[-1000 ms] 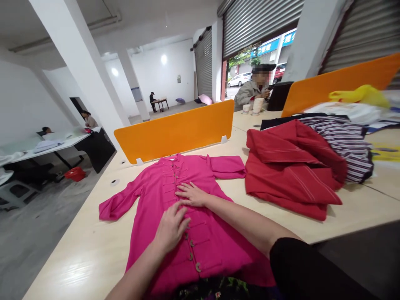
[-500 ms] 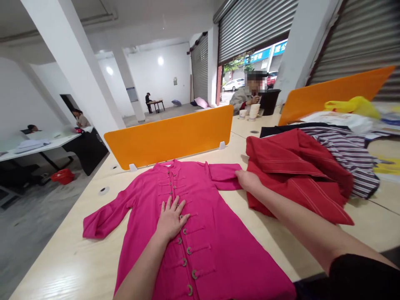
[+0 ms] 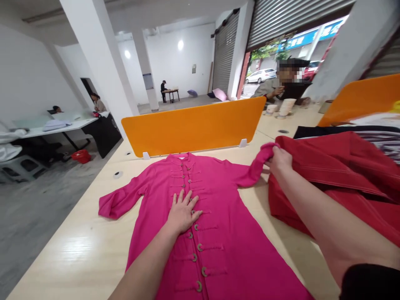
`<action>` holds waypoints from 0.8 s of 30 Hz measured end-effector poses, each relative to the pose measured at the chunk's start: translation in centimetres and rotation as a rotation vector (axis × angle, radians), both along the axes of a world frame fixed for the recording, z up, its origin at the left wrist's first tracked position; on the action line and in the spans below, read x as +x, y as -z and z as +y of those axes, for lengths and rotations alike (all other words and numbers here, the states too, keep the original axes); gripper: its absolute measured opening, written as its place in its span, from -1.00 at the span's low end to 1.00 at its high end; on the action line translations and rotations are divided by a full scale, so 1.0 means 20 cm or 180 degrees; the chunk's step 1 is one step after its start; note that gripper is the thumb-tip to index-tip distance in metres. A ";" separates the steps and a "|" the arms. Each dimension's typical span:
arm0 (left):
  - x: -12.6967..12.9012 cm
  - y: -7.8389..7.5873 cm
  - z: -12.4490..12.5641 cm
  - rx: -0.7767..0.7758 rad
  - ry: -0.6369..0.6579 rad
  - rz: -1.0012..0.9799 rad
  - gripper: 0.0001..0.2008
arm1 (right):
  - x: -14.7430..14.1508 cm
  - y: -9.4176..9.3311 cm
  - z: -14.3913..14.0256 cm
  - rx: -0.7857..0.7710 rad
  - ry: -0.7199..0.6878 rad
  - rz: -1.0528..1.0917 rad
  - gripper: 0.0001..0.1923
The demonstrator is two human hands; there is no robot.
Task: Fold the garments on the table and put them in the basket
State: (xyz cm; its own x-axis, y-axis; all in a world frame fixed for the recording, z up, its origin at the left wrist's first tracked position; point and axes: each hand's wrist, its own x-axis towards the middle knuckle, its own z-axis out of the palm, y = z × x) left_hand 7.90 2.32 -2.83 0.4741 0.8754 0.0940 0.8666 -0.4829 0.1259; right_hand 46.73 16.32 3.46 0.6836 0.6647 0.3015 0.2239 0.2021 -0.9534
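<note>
CHANGE: our right hand [image 3: 280, 160] now pinches the sleeve end [image 3: 262, 160], lifted off the table [image 3: 78, 254] since half a second ago | LEFT: our left hand [image 3: 183, 212] rests flat, fingers spread, on the pink garment [image 3: 218, 233] | LOCATION: garment front-up beside red clothing [image 3: 337, 175] | STATUS: sleeve under control

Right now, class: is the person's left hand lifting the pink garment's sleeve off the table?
No: the left hand lies flat on the pink garment; the right hand holds the sleeve.
</note>
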 end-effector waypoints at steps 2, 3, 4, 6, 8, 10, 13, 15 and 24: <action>0.00 0.00 0.00 -0.0013 0.0015 -0.0019 -0.34 | -0.18 -0.06 0.04 0.0186 -0.0342 0.0101 -0.61; 0.00 0.00 -0.01 -0.0023 0.0011 -0.0022 -0.34 | -0.29 -0.09 0.05 0.0262 -0.0599 0.0096 -0.59; 0.00 -0.01 -0.01 -0.0032 0.0001 -0.0022 -0.34 | -0.41 -0.12 0.05 0.0343 -0.0876 -0.0002 -0.57; -0.01 -0.01 -0.01 -0.0033 -0.0002 -0.0019 -0.34 | -0.64 -0.13 0.03 0.0457 -0.1829 -0.0657 -0.52; -0.01 -0.01 -0.01 -0.0014 0.0008 -0.0025 -0.35 | -0.83 -0.09 -0.01 0.0178 -0.2704 -0.1640 -0.53; -0.01 -0.01 -0.02 0.0008 0.0007 -0.0051 -0.35 | -0.96 -0.01 -0.06 -0.0203 -0.3056 -0.2592 -0.55; -0.01 0.00 -0.02 -0.0001 0.0010 -0.0113 -0.36 | -1.04 0.14 -0.11 -0.0608 -0.2799 -0.3593 -0.51; 0.00 0.00 -0.03 -0.0007 0.0033 -0.0169 -0.36 | -1.05 0.24 -0.14 -0.0862 -0.2665 -0.4012 -0.47; -0.27 -0.09 -0.01 0.0356 -0.1133 -0.0737 -0.73 | -1.04 0.43 -0.14 -0.1013 -0.2546 -0.4166 -0.44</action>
State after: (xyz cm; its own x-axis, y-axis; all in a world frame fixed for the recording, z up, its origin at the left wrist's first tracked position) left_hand 2.53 2.02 -0.95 0.1000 0.9588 0.2660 0.9365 -0.1810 0.3004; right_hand 26.00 13.43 -5.15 -0.4791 0.8625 0.1628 0.8361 0.5049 -0.2145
